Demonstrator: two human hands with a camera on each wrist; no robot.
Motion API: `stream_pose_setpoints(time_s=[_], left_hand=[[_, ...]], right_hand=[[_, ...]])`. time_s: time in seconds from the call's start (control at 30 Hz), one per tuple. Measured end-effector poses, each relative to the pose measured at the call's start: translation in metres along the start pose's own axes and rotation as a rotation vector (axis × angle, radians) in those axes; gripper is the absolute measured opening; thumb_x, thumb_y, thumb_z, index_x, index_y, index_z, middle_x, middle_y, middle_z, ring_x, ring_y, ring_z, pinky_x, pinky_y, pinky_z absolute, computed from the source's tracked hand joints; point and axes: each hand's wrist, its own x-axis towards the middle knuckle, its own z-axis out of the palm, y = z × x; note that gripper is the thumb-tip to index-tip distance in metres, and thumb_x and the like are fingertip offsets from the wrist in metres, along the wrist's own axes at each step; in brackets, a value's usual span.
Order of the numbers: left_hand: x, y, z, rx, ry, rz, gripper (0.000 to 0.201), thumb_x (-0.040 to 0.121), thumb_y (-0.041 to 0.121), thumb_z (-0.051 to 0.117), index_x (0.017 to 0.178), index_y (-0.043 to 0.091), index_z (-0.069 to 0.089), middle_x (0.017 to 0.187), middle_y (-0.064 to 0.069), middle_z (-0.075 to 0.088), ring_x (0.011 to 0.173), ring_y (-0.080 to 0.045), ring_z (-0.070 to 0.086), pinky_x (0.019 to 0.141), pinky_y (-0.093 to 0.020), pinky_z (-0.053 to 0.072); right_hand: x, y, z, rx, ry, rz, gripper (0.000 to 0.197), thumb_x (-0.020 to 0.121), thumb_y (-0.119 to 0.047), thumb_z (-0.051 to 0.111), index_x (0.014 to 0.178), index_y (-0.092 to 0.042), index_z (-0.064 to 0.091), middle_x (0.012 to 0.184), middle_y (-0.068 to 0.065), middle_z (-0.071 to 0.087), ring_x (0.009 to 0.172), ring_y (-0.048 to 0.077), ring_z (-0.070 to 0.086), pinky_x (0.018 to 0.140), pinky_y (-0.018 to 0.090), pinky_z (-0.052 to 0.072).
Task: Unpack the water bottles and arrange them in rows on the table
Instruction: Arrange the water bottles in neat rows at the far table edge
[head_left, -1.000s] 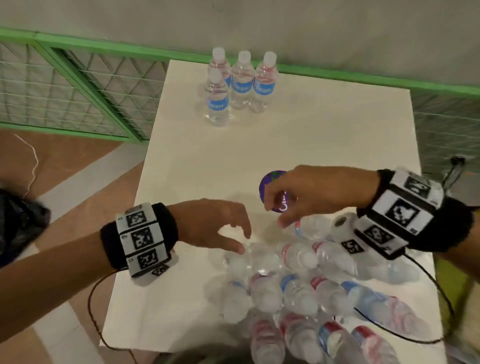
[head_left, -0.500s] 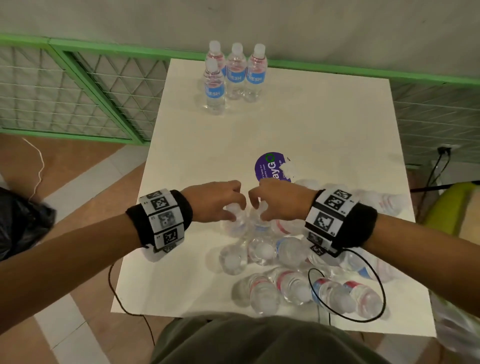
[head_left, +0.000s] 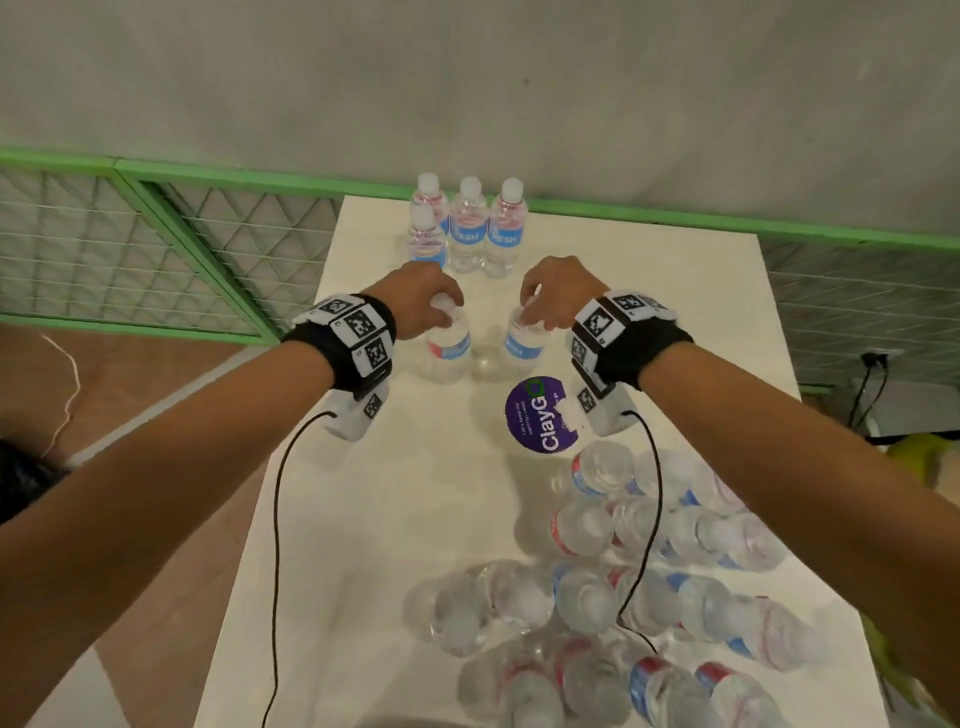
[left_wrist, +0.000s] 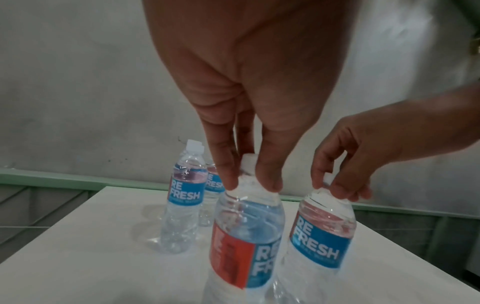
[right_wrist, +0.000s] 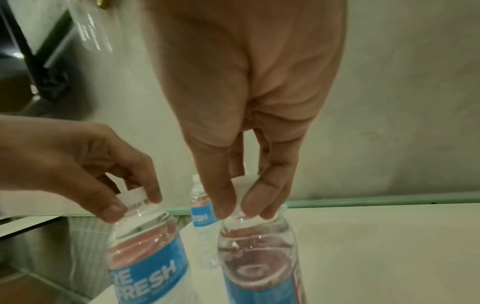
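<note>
since half a second ago our hands have left the heap in the lower right of the head view and carried two bottles up to the middle of the white table (head_left: 701, 291). we pinch each by its neck: our left hand (head_left: 421, 296) has its fingertips clamped under the white cap of the left bottle (head_left: 448, 349), and our right hand (head_left: 558, 296) holds the right bottle (head_left: 523, 347) the same way. we judge this the placing step, just below the standing bottles (head_left: 467, 228); whether the bases touch the table yet we cannot quite tell. next comes lining them up and letting go. they are thin, clear, ribbed plastic with glossy blue-and-red labels, likely wobbly. near them lies a flat, round purple sticker (head_left: 540, 415).
</note>
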Motion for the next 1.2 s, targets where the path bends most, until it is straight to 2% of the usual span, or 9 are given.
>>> stream_pose_setpoints(time_s=[0.1, 0.17, 0.23, 0.37, 0.47, 0.63, 0.8, 1.07, 1.2], left_hand=[[0.025, -0.003, -0.004, -0.023, 0.012, -0.005, 0.035, 0.083, 0.008, 0.064, 0.118, 0.011, 0.061, 0.118, -0.016, 0.052, 0.113, -0.031, 0.048, 0.094, -0.032, 0.036], [0.040, -0.007, -0.003, -0.049, 0.023, -0.018, 0.036, 0.083, 0.003, 0.062, 0.118, 0.010, 0.061, 0.122, -0.015, 0.052, 0.114, -0.030, 0.049, 0.093, -0.029, 0.036], [0.050, -0.009, -0.002, -0.087, 0.053, -0.031, 0.037, 0.084, 0.001, 0.060, 0.120, 0.010, 0.060, 0.124, -0.014, 0.053, 0.114, -0.030, 0.050, 0.092, -0.027, 0.037], [0.068, -0.005, -0.006, -0.040, 0.068, -0.007, 0.037, 0.085, 0.014, 0.063, 0.122, 0.012, 0.058, 0.127, -0.013, 0.052, 0.117, -0.031, 0.049, 0.100, -0.035, 0.036], [0.079, -0.001, -0.012, 0.051, 0.047, -0.021, 0.035, 0.086, 0.018, 0.062, 0.120, 0.014, 0.057, 0.126, -0.014, 0.054, 0.115, -0.031, 0.050, 0.096, -0.037, 0.038], [0.098, -0.004, -0.020, 0.018, 0.066, -0.032, 0.036, 0.087, 0.005, 0.055, 0.122, 0.013, 0.057, 0.131, -0.011, 0.052, 0.121, -0.029, 0.048, 0.100, -0.037, 0.038], [0.113, -0.006, -0.027, -0.019, 0.124, -0.017, 0.038, 0.088, -0.005, 0.044, 0.121, 0.007, 0.058, 0.128, -0.016, 0.055, 0.118, -0.032, 0.049, 0.098, -0.035, 0.038], [0.127, -0.006, -0.030, -0.022, 0.145, -0.012, 0.031, 0.086, 0.013, 0.061, 0.117, 0.010, 0.061, 0.125, -0.016, 0.054, 0.114, -0.032, 0.051, 0.095, -0.036, 0.040], [0.131, -0.008, -0.033, -0.011, 0.140, -0.018, 0.030, 0.086, 0.013, 0.060, 0.116, 0.012, 0.062, 0.124, -0.015, 0.056, 0.114, -0.032, 0.051, 0.095, -0.038, 0.041]], right_hand=[[0.026, 0.014, -0.004, -0.055, 0.049, -0.041, 0.028, 0.080, -0.010, 0.067, 0.109, -0.008, 0.067, 0.118, 0.015, 0.061, 0.108, 0.029, 0.057, 0.084, 0.029, 0.044], [0.037, 0.023, -0.008, -0.048, 0.097, -0.050, 0.034, 0.082, -0.013, 0.067, 0.115, -0.011, 0.065, 0.124, 0.015, 0.057, 0.115, 0.029, 0.052, 0.093, 0.029, 0.040], [0.045, 0.029, -0.014, 0.015, 0.115, -0.033, 0.039, 0.080, -0.014, 0.070, 0.118, -0.012, 0.062, 0.123, 0.012, 0.056, 0.109, 0.028, 0.055, 0.088, 0.029, 0.040], [0.062, 0.034, -0.024, 0.021, 0.097, -0.026, 0.032, 0.076, -0.017, 0.073, 0.106, -0.011, 0.064, 0.113, 0.011, 0.061, 0.082, 0.020, 0.054, 0.074, 0.028, 0.044], [0.076, 0.033, -0.031, -0.016, 0.123, -0.030, 0.032, 0.075, -0.015, 0.073, 0.106, -0.010, 0.066, 0.111, 0.012, 0.063, 0.084, 0.019, 0.053, 0.072, 0.027, 0.039], [0.100, 0.038, -0.050, -0.019, 0.155, -0.004, 0.036, 0.078, -0.009, 0.070, 0.114, -0.008, 0.065, 0.116, 0.014, 0.064, 0.102, 0.029, 0.061, 0.077, 0.026, 0.042], [0.118, 0.044, -0.057, 0.006, 0.210, 0.029, 0.038, 0.080, -0.006, 0.069, 0.118, -0.009, 0.065, 0.122, 0.012, 0.062, 0.110, 0.028, 0.058, 0.082, 0.024, 0.039], [0.133, 0.051, -0.059, 0.063, 0.291, 0.006, 0.034, 0.079, -0.005, 0.067, 0.113, -0.009, 0.067, 0.116, 0.012, 0.064, 0.097, 0.024, 0.056, 0.078, 0.021, 0.037], [0.137, 0.051, -0.063, 0.095, 0.266, -0.006, 0.037, 0.078, -0.004, 0.068, 0.115, -0.009, 0.066, 0.117, 0.014, 0.063, 0.089, 0.019, 0.052, 0.075, 0.021, 0.036]])
